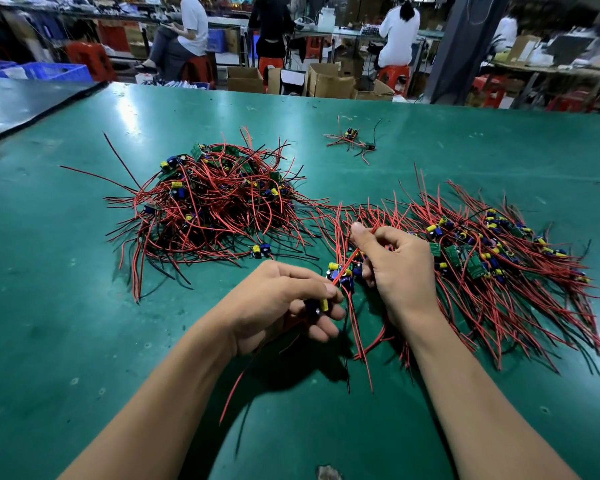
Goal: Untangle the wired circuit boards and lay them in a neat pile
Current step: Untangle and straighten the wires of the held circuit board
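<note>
A tangled heap of small circuit boards with red and black wires (215, 206) lies on the green table (66, 306), left of centre. To the right spreads a combed pile of boards (492, 258), their wires running roughly the same way. My left hand (278, 303) grips a small board with yellow and blue parts (321, 304); its wires hang down below the hand. My right hand (395, 268) pinches red wires (349, 261) between thumb and fingers, just above a small cluster of boards (342, 275) between the two hands.
A small separate bunch of wired boards (354, 140) lies farther back on the table. A dark mat (21, 105) covers the far left corner. Beyond the table people sit on red stools among cardboard boxes and blue crates.
</note>
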{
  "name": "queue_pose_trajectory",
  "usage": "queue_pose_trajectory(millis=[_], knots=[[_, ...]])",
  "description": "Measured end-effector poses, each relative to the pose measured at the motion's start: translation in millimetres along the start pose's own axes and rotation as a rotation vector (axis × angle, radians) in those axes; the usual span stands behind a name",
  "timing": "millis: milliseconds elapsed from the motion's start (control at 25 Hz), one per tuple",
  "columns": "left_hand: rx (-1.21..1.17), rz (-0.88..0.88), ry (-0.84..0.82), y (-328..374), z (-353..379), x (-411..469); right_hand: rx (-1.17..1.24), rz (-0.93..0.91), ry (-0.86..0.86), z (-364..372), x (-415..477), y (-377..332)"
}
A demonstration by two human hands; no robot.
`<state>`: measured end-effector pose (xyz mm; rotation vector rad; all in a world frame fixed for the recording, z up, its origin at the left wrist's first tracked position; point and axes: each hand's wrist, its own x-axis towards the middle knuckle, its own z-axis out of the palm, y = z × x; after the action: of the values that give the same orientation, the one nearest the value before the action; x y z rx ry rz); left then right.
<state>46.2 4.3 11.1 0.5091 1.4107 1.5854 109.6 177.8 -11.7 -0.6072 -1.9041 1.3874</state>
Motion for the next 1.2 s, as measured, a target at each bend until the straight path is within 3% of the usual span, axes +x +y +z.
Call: queue_pose_trajectory(millis=[240, 400, 720, 920, 1000, 1200], knots=[[-0.049, 0.03, 0.084, -0.1, 1.9, -0.5, 0.085, 0.121, 0.13, -10.2, 7.1, -2.5], [-0.245, 0.044, 0.248, 5.0, 7.6, 6.3, 0.078, 0.118, 0.058, -14.4, 4.9, -9.6], [-0.387, 0.106, 0.073, 9.0, 7.8, 4.8, -0.234, -0.245, -0.265, 16.5, -27.2, -21.7], [-0.333, 0.135, 0.067, 10.2, 7.9, 3.4, -0.304, -0.263, -0.051, 11.8, -21.3, -21.6], [-0.221, 0.237, 0.191, 11.0, 5.6, 1.9, -0.368, -0.208, 0.04, 3.3, -14.4, -20.2], [0.234, 0.547, 0.757, 9.3, -24.1, -0.4, -0.518, -0.162, 0.076, -4.0, -9.9, -15.9]])
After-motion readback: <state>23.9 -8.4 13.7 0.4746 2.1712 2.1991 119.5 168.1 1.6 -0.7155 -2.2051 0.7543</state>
